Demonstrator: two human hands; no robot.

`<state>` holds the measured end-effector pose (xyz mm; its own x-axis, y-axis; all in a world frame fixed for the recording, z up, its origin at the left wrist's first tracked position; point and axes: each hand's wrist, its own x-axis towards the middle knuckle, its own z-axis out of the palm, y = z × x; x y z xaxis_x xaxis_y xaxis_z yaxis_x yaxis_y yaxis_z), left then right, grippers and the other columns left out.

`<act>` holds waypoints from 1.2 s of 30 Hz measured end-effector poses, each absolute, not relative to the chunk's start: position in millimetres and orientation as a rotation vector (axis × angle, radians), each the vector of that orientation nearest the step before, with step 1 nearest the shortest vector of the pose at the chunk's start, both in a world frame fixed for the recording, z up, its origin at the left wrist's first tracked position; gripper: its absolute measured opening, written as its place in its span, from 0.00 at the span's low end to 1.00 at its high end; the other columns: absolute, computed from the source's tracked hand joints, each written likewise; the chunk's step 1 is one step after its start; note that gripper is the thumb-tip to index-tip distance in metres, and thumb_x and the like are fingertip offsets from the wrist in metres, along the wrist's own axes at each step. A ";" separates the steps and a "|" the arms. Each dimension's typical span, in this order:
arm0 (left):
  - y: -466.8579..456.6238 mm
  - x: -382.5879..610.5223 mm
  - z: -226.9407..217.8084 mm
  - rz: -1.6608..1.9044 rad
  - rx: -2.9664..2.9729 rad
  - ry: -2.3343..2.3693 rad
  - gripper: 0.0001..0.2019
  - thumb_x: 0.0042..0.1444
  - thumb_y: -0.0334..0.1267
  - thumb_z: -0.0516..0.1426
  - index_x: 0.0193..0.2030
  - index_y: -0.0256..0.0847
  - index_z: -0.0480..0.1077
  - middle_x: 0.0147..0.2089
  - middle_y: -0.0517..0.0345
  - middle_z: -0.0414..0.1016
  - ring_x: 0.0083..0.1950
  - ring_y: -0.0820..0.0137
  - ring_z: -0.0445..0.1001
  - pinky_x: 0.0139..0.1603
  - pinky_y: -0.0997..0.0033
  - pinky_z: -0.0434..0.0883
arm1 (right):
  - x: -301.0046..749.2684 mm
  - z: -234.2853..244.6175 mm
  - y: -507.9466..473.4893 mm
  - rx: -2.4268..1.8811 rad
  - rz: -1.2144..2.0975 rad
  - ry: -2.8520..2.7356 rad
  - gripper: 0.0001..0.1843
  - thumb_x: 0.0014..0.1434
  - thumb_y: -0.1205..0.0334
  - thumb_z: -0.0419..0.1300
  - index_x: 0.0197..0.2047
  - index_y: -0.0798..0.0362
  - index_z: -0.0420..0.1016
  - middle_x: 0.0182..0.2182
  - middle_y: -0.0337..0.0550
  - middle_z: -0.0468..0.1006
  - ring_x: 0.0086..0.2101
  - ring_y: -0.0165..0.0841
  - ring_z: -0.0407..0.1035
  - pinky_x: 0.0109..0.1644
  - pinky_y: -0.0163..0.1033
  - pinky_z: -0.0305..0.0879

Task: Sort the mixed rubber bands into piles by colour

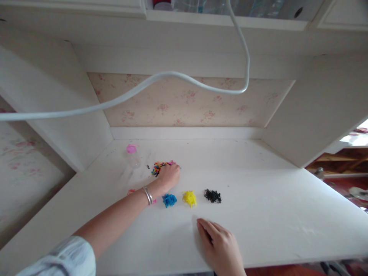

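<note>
My left hand (170, 176), with a silver bracelet at its wrist, reaches onto a pile of mixed coloured small rubber bands (157, 167). Its fingers are bent together at the pile's right side, and what they pinch is hidden. My right hand (221, 243) rests on the table nearer to me, fingers curled together; a dark spot shows between them, too unclear to name. Between the hands lie sorted heaps of blue bands (169, 200), yellow bands (189, 198) and black bands (213, 196). Pink bands (154, 201) and reddish bands (131, 191) are partly covered by my left arm.
A clear bottle with a pink cap (132, 153) lies on the white table (258, 214) at the back left. One loose black band (148, 166) sits beside the mixed pile. A white cable (172, 73) crosses high in front, below the cupboard. White side panels flank the table.
</note>
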<state>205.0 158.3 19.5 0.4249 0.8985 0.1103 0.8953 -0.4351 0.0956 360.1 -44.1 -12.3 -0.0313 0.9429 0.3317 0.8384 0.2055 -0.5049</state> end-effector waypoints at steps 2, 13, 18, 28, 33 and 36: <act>158.9 204.4 19.0 0.250 2.604 1.666 0.13 0.59 0.31 0.48 0.41 0.34 0.73 0.42 0.41 0.76 0.45 0.60 0.75 0.46 0.61 0.69 | 359.9 -11.4 -44.2 -1.657 0.221 -1.886 0.18 0.64 0.58 0.46 0.40 0.49 0.78 0.33 0.44 0.80 0.30 0.32 0.74 0.37 0.31 0.67; 181.3 181.1 38.9 0.508 2.352 1.503 0.15 0.58 0.40 0.49 0.34 0.41 0.77 0.32 0.56 0.80 0.34 0.70 0.75 0.33 0.76 0.67 | 358.9 -7.5 -44.5 -1.739 0.278 -1.911 0.18 0.64 0.57 0.46 0.41 0.47 0.77 0.36 0.42 0.80 0.34 0.32 0.74 0.39 0.32 0.67; 164.7 159.5 55.1 0.662 2.249 1.424 0.19 0.59 0.45 0.47 0.39 0.40 0.77 0.32 0.59 0.80 0.31 0.72 0.75 0.30 0.78 0.66 | 357.6 -7.5 -44.3 -1.763 0.266 -1.919 0.18 0.64 0.56 0.45 0.41 0.47 0.77 0.36 0.41 0.80 0.33 0.32 0.74 0.39 0.32 0.67; 74.0 88.4 45.5 0.850 2.310 1.503 0.14 0.60 0.40 0.49 0.38 0.42 0.75 0.39 0.56 0.79 0.40 0.70 0.75 0.42 0.74 0.68 | 357.6 -11.7 -44.2 -1.832 0.265 -1.950 0.19 0.64 0.54 0.44 0.43 0.45 0.76 0.39 0.40 0.80 0.36 0.33 0.75 0.38 0.33 0.66; 51.5 76.6 21.7 0.831 2.380 1.589 0.12 0.61 0.38 0.49 0.40 0.44 0.74 0.41 0.57 0.78 0.41 0.68 0.75 0.45 0.71 0.69 | 354.4 -9.4 -42.6 -1.874 0.205 -1.949 0.19 0.63 0.53 0.45 0.41 0.43 0.77 0.37 0.38 0.81 0.34 0.33 0.75 0.34 0.32 0.66; 52.3 75.9 15.3 0.795 2.390 1.600 0.12 0.61 0.38 0.49 0.41 0.45 0.74 0.41 0.58 0.79 0.41 0.68 0.76 0.45 0.70 0.69 | 352.3 -3.4 -43.0 -1.891 0.198 -1.961 0.19 0.63 0.54 0.45 0.42 0.43 0.77 0.38 0.38 0.81 0.34 0.32 0.75 0.35 0.31 0.67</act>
<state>75.9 52.3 15.3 0.2877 0.8954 0.3399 0.8117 -0.4164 0.4097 352.3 -43.0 -3.4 0.0014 0.9818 0.1901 0.9240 0.0714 -0.3757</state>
